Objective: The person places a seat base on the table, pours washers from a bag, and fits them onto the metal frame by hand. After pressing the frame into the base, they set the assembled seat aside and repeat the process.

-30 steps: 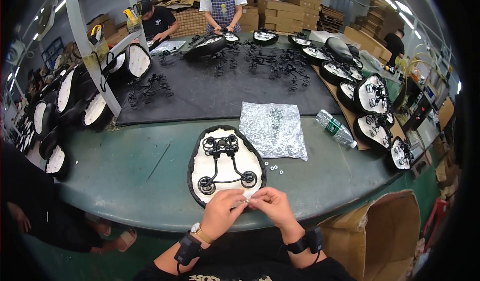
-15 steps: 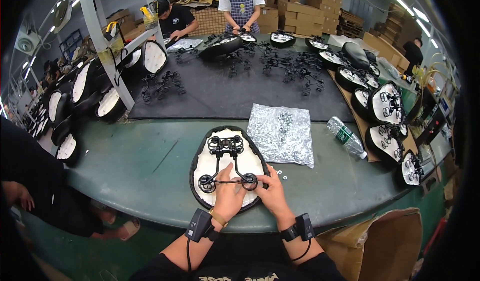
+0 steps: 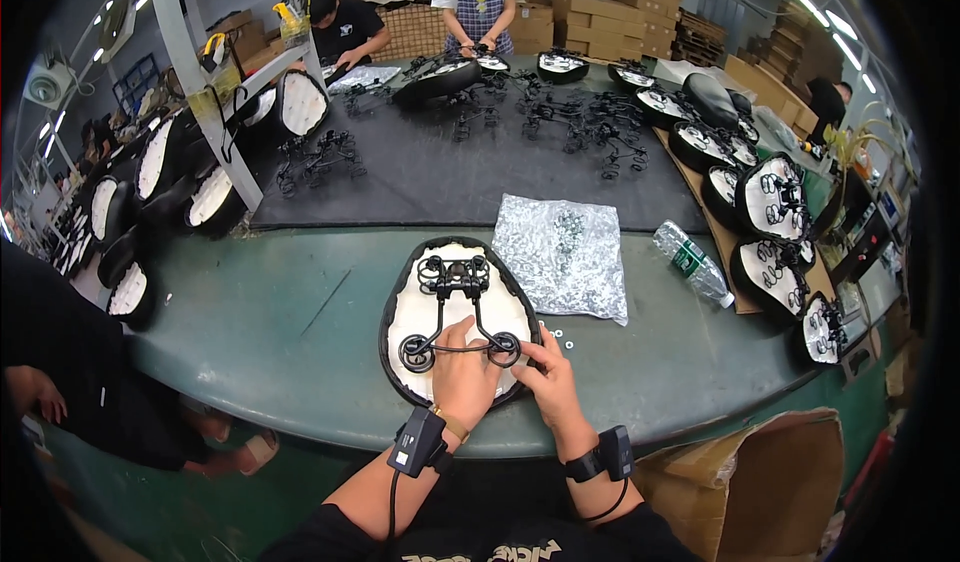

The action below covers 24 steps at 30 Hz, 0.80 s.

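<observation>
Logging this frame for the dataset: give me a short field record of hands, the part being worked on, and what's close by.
left hand: rests on the near end of the upturned saddle, by the spring frame's coils
right hand: fingertips at the right coil of the spring frame
saddle: underside up, white inside, black rim, on the green table
spring frame: black wire, lies on the saddle
foil bag: silver, right of the saddle, on the table
washers: small, loose, beside the right hand
bottle: clear plastic, lying on its side
</observation>
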### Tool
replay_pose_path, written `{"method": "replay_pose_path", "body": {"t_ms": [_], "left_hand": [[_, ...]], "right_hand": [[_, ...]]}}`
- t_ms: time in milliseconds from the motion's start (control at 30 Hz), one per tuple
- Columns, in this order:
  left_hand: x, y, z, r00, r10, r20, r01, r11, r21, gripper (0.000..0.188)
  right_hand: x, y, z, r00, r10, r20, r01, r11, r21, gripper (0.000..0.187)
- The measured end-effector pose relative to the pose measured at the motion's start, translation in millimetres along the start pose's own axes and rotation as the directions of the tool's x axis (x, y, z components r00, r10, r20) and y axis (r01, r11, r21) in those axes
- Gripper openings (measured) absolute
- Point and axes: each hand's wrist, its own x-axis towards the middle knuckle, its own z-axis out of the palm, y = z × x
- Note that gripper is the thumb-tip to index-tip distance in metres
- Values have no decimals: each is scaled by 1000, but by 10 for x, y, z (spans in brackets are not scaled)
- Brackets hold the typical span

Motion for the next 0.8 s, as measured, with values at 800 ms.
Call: {"method": "replay_pose_path", "body": {"t_ms": [800], "left_hand": [[-23,-171,-43,993,98,62,-96,994,-49,28]], "right_hand": [[121,-57,-145,991,-64,113,88,970,-226,34]]}}
